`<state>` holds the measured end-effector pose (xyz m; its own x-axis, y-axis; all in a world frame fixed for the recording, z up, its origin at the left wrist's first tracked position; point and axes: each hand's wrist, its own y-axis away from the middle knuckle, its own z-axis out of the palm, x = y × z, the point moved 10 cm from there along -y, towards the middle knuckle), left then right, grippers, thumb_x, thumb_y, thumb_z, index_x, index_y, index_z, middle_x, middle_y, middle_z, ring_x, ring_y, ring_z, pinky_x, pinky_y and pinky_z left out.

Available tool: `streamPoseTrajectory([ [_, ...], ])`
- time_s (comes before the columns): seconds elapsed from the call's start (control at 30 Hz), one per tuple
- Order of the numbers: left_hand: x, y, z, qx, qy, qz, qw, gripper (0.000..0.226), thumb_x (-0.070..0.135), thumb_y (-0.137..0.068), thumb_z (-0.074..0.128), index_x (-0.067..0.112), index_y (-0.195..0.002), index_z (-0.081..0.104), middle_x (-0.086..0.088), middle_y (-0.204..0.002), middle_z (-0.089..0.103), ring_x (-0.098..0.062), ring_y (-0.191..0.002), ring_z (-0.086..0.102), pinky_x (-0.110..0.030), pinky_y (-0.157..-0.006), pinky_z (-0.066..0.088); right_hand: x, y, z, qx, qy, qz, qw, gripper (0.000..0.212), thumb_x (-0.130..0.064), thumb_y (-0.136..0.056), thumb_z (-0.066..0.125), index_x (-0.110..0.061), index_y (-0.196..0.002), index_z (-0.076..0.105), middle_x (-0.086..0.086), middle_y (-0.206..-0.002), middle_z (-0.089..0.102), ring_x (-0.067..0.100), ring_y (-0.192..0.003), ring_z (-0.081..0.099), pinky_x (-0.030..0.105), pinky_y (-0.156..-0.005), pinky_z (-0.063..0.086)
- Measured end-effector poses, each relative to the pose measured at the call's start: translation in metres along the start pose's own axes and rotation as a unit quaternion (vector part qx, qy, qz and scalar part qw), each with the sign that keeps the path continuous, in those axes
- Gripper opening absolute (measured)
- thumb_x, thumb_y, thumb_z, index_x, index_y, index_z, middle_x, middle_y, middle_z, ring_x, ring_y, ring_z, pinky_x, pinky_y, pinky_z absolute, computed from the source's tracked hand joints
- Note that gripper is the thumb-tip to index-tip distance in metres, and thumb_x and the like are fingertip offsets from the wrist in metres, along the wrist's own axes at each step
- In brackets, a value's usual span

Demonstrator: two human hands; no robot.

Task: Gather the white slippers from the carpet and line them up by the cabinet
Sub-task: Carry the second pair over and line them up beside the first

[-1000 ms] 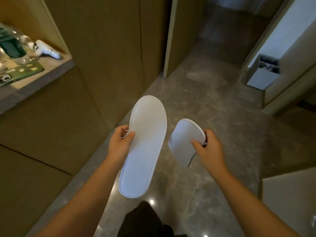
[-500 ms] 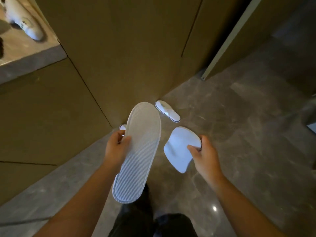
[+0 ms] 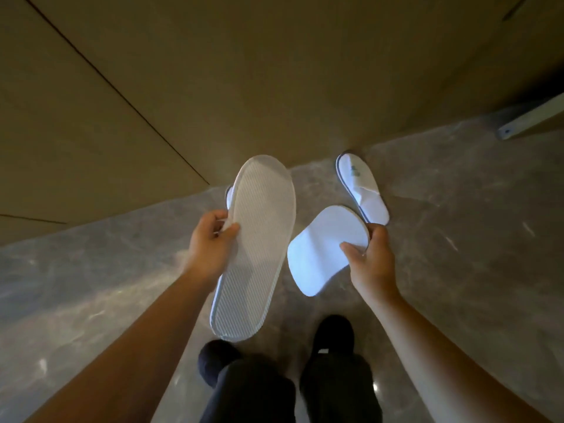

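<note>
Your left hand (image 3: 212,242) pinches the ribbed-sole slipper (image 3: 254,245) by its left edge, thumb on the sole. Sole faces you; its long axis runs from lower centre of the frame up toward the cabinet (image 3: 274,71), toe end uppermost.

Your right hand (image 3: 370,257) grips the second slipper (image 3: 325,248) at its right edge, thumb on top. It is seen foreshortened, rounded end toward upper right, the squarer end hanging toward lower centre. Which end is the toe: cannot tell.

A third slipper (image 3: 361,187) lies on the stone floor (image 3: 473,239), right of centre, upper side up, one end just beside the cabinet base, long axis slanting toward lower right. A white sliver (image 3: 229,195) shows behind the left-held slipper, at the cabinet base.

Open floor lies right of the third slipper. Your dark shoes (image 3: 334,331) stand at bottom centre.
</note>
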<state>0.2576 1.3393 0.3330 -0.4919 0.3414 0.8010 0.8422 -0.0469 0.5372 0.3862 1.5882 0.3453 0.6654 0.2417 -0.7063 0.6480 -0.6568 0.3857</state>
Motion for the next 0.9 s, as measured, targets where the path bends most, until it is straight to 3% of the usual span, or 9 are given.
streamPoseTrajectory([
  [0.13,-0.072,-0.054,0.03,0.023,0.001,0.009,1.0,0.013,0.006,-0.082,0.053,0.019,-0.084,0.054,0.003,-0.071,0.055,-0.013,-0.063,0.052,-0.021,-0.051,0.047,0.067,-0.059,0.056,-0.004,-0.024,0.009,1.0,0.038,-0.011,-0.077,0.064,-0.005,-0.107,0.041,0.003,-0.097,0.049,0.019,-0.089,0.051,0.029,-0.075,0.043],
  [0.23,-0.124,-0.098,0.045,0.006,0.0,0.017,1.0,0.022,0.011,-0.083,0.053,0.031,-0.074,0.054,0.001,-0.077,0.056,-0.019,-0.071,0.054,-0.032,-0.063,0.047,0.104,-0.107,0.093,-0.003,-0.037,-0.016,0.999,0.043,-0.013,-0.076,0.067,-0.007,-0.109,0.039,0.008,-0.102,0.053,0.022,-0.091,0.055,0.03,-0.075,0.049],
  [0.33,-0.163,-0.141,0.055,0.011,-0.003,0.038,0.999,0.025,0.011,-0.083,0.054,0.033,-0.072,0.054,0.0,-0.078,0.056,-0.021,-0.073,0.055,-0.034,-0.065,0.047,0.13,-0.162,0.121,0.019,-0.049,-0.042,0.998,0.046,-0.011,-0.076,0.066,-0.005,-0.113,0.037,0.019,-0.115,0.056,0.03,-0.099,0.057,0.034,-0.082,0.049],
  [0.47,-0.182,-0.189,0.078,0.008,0.013,0.061,0.998,0.022,0.013,-0.084,0.053,0.033,-0.073,0.055,0.003,-0.074,0.057,-0.017,-0.072,0.056,-0.031,-0.062,0.047,0.139,-0.221,0.154,0.035,-0.064,-0.075,0.994,0.058,-0.003,-0.077,0.062,-0.006,-0.126,0.029,0.022,-0.116,0.058,0.021,-0.093,0.055,0.027,-0.079,0.04],
  [0.57,-0.182,-0.21,0.091,-0.005,0.019,0.068,0.998,0.016,0.018,-0.085,0.051,0.033,-0.08,0.054,0.002,-0.082,0.058,-0.026,-0.086,0.058,-0.043,-0.075,0.05,0.14,-0.243,0.18,0.002,-0.096,-0.074,0.993,0.067,-0.002,-0.078,0.061,-0.007,-0.133,0.025,0.018,-0.13,0.05,0.026,-0.11,0.055,0.028,-0.085,0.039],
  [0.73,-0.177,-0.204,0.087,-0.011,0.037,0.043,0.998,0.011,0.015,-0.087,0.049,0.024,-0.088,0.055,-0.005,-0.086,0.059,-0.028,-0.087,0.057,-0.049,-0.081,0.05,0.126,-0.221,0.204,-0.055,-0.061,-0.106,0.991,0.055,-0.018,-0.081,0.061,-0.01,-0.129,0.035,0.012,-0.138,0.044,0.023,-0.122,0.044,0.03,-0.093,0.036],
  [0.8,-0.172,-0.198,0.083,-0.022,0.022,0.067,0.997,0.015,0.014,-0.087,0.048,0.027,-0.084,0.056,-0.007,-0.088,0.059,-0.026,-0.081,0.057,-0.041,-0.07,0.049,0.108,-0.207,0.221,-0.1,-0.08,-0.131,0.983,0.059,-0.024,-0.08,0.061,-0.015,-0.131,0.033,0.007,-0.142,0.038,0.02,-0.127,0.037,0.031,-0.099,0.034],
  [0.9,-0.168,-0.192,0.074,-0.07,-0.048,0.111,0.99,0.024,0.016,-0.088,0.046,0.036,-0.078,0.056,0.005,-0.083,0.057,-0.012,-0.077,0.055,-0.025,-0.064,0.045,0.07,-0.195,0.244,-0.135,-0.085,-0.175,0.972,0.069,-0.031,-0.077,0.063,-0.018,-0.134,0.027,0.004,-0.144,0.031,0.019,-0.131,0.031,0.035,-0.108,0.03],
])
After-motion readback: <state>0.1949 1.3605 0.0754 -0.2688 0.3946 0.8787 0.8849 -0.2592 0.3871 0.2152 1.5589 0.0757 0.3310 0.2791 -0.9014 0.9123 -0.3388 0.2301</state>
